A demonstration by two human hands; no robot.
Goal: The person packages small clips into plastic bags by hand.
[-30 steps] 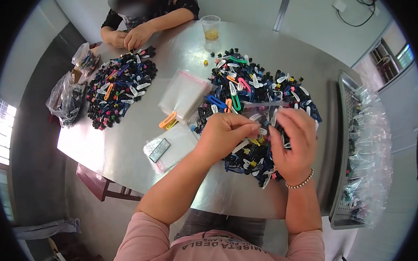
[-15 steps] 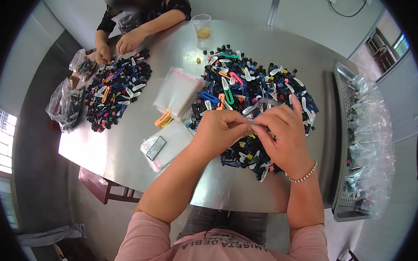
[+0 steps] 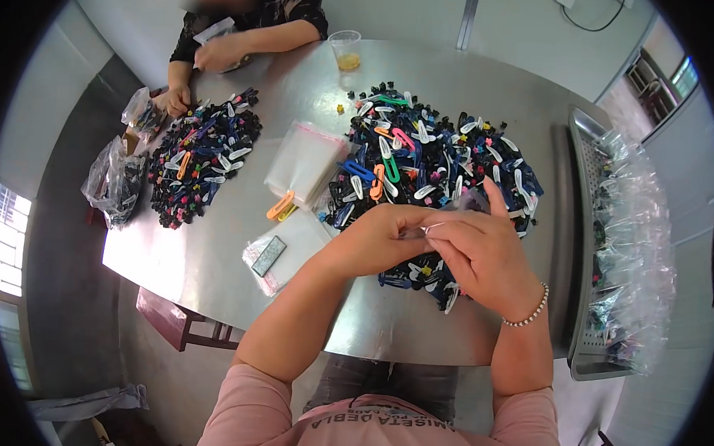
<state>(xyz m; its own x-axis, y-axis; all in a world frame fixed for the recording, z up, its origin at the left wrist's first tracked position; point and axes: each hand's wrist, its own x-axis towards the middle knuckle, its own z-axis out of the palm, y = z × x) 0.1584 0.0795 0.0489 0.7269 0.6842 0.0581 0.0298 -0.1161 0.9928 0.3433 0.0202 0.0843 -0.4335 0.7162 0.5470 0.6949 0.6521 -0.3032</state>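
My left hand [image 3: 376, 238] and my right hand [image 3: 483, 256] meet over the near part of a large heap of hair clips [image 3: 456, 151]. Fingertips of both hands are closed on a small clear plastic bag [image 3: 471, 201], mostly hidden behind the right fingers. A bead bracelet [image 3: 532, 310] circles the right wrist. White, blue, orange and green snap clips lie among small dark clips in the heap. Left of my hands sits a stack of flat clear bags [image 3: 300, 161], and nearer me another stack [image 3: 300, 240] carries a small glittery rectangle [image 3: 269, 256].
A metal tray [image 3: 579, 344] of filled clear bags [image 3: 634, 259] stands along the right edge. At the far left a co-worker [image 3: 246, 27] handles a bag beside a second clip heap [image 3: 200, 160]. A plastic cup [image 3: 345, 51] with yellowish liquid stands at the back.
My hands have come slightly nearer me, fingers still together on the bag. The co-worker's one hand has risen from the table and now holds a bag near the chest.
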